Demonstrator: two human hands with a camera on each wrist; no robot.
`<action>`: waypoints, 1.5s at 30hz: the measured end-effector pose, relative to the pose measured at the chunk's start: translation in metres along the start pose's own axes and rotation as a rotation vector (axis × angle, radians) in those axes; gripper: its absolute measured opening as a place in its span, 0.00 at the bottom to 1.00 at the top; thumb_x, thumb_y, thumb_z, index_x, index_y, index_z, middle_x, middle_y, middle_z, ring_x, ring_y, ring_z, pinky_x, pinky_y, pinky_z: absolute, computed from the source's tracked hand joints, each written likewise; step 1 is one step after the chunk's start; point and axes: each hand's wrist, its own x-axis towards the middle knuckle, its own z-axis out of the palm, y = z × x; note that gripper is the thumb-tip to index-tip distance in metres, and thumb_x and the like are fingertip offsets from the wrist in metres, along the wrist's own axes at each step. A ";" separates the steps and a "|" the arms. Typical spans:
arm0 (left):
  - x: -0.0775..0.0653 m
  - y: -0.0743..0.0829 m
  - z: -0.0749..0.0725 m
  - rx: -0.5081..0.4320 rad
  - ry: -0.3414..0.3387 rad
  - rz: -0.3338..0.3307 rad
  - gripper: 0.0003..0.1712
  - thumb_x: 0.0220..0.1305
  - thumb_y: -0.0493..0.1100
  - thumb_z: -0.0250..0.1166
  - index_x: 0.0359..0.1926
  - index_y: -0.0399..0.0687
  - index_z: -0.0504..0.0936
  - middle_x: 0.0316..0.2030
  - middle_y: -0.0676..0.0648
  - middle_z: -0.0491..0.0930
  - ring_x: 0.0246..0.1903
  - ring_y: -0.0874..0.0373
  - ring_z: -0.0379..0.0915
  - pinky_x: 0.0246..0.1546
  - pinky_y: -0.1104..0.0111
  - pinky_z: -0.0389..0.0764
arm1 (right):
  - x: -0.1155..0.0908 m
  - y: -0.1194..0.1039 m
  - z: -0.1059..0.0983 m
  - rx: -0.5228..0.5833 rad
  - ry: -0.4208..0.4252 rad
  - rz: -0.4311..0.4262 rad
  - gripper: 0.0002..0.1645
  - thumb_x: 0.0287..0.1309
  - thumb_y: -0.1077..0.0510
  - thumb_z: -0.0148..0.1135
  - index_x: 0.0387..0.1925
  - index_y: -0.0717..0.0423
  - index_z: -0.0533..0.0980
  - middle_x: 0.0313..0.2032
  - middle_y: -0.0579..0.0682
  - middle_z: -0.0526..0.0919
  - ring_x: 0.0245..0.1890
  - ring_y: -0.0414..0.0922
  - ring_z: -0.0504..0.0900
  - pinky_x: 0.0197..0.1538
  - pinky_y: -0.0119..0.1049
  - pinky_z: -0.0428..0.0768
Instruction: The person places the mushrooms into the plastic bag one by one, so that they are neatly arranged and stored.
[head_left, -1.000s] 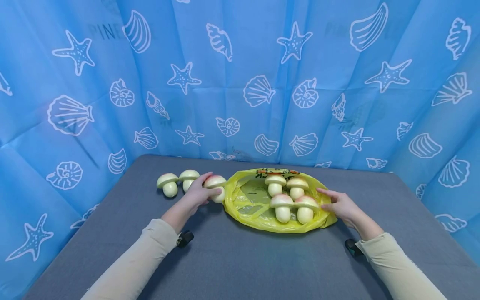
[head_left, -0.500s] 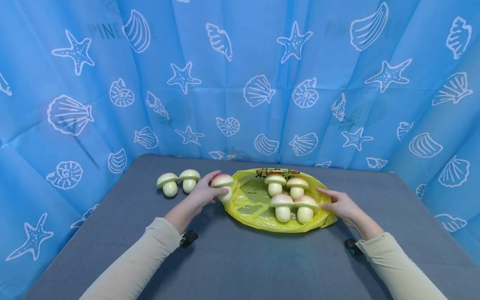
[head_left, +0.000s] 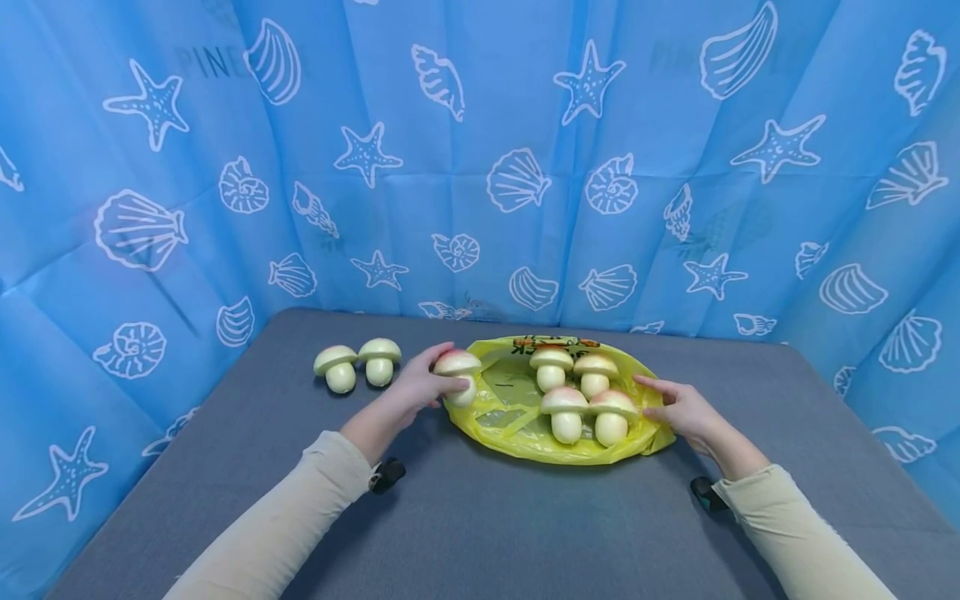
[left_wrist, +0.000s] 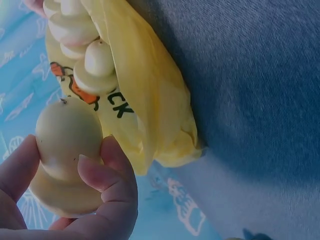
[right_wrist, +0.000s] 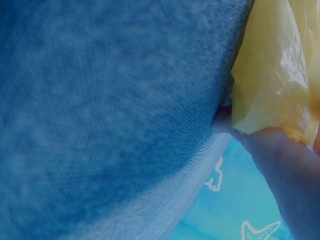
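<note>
Left sleeve (head_left: 273, 517), lower left of head view: long, plain pale beige, soft creases near left cuff (head_left: 339, 465). Right sleeve (head_left: 806, 537), lower right: same pale beige, folds towards right cuff (head_left: 753, 496), upper edge slightly fuzzy. Small black device (head_left: 388, 475) at left cuff; second black device (head_left: 706, 493) at right cuff, touch of teal. Left hand (head_left: 427, 385), right hand (head_left: 684, 410) bare.

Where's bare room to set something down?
Table in front of the yellow bag, between the sleeves; also right of the right hand. The bag's left part is bare. Crowded: its right side, with four mushrooms, and left rim, where the left hand holds another.
</note>
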 end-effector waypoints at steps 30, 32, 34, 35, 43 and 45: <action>0.022 0.002 0.048 -0.100 -0.037 -0.105 0.42 0.60 0.39 0.70 0.72 0.45 0.60 0.58 0.38 0.71 0.50 0.44 0.75 0.53 0.52 0.75 | 0.001 -0.001 0.000 -0.010 0.006 0.019 0.38 0.64 0.72 0.52 0.73 0.66 0.52 0.69 0.78 0.43 0.68 0.72 0.46 0.63 0.61 0.63; 0.024 0.001 0.051 -0.106 -0.035 -0.112 0.43 0.60 0.38 0.70 0.72 0.43 0.60 0.59 0.38 0.70 0.51 0.43 0.74 0.53 0.53 0.75 | 0.001 -0.002 -0.001 -0.011 0.005 0.019 0.38 0.64 0.72 0.52 0.72 0.66 0.52 0.69 0.78 0.42 0.68 0.72 0.45 0.64 0.61 0.62; 0.027 0.000 0.054 -0.097 -0.026 -0.121 0.43 0.59 0.38 0.71 0.72 0.40 0.60 0.58 0.37 0.71 0.50 0.44 0.74 0.51 0.55 0.76 | 0.000 -0.001 -0.001 -0.010 0.004 0.017 0.38 0.64 0.72 0.52 0.72 0.67 0.52 0.69 0.78 0.42 0.68 0.72 0.45 0.64 0.61 0.62; 0.028 0.000 0.055 -0.090 -0.019 -0.125 0.43 0.59 0.38 0.71 0.71 0.39 0.60 0.57 0.37 0.71 0.48 0.46 0.75 0.49 0.56 0.77 | 0.000 -0.001 -0.001 -0.009 0.003 0.016 0.38 0.64 0.72 0.52 0.72 0.67 0.52 0.69 0.78 0.42 0.68 0.72 0.45 0.64 0.61 0.62; 0.040 -0.001 0.062 -0.089 -0.008 -0.159 0.36 0.59 0.39 0.70 0.65 0.35 0.66 0.41 0.43 0.75 0.19 0.61 0.58 0.24 0.68 0.64 | 0.000 -0.001 0.000 -0.011 -0.006 0.002 0.37 0.64 0.72 0.52 0.72 0.67 0.52 0.69 0.78 0.43 0.68 0.72 0.46 0.62 0.59 0.66; 0.043 -0.002 0.063 -0.082 -0.004 -0.166 0.35 0.60 0.40 0.70 0.65 0.35 0.65 0.40 0.43 0.75 0.18 0.61 0.56 0.23 0.68 0.62 | 0.000 -0.001 0.000 -0.012 -0.006 -0.001 0.37 0.65 0.72 0.52 0.73 0.67 0.52 0.69 0.78 0.43 0.68 0.72 0.46 0.62 0.59 0.66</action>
